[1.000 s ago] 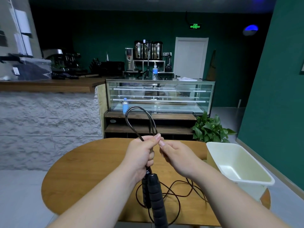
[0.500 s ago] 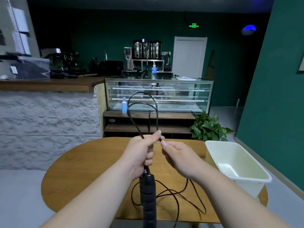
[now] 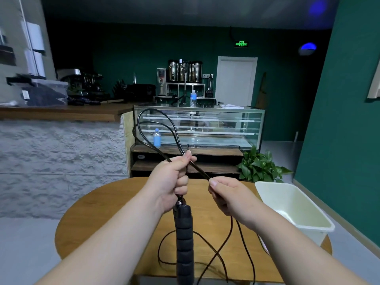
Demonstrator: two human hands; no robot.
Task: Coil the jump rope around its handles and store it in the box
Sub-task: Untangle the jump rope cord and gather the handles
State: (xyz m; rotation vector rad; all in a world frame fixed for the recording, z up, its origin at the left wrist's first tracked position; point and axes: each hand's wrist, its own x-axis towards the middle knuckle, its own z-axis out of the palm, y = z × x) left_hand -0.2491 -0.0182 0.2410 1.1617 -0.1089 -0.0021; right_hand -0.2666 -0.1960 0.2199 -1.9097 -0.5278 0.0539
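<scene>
both grips on half-hidden rope

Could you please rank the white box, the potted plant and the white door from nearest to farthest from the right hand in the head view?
From the right hand:
1. White box, right, on the table.
2. Potted plant, beyond the table, on the floor.
3. White door, far back wall.

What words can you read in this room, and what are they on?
"EXIT", only just legible: glowing green exit sign above the white door.
Too small or blurred to read: labels on the two clear plastic water bottles.
No print visible on the black jump rope or the cream plastic box.
</scene>
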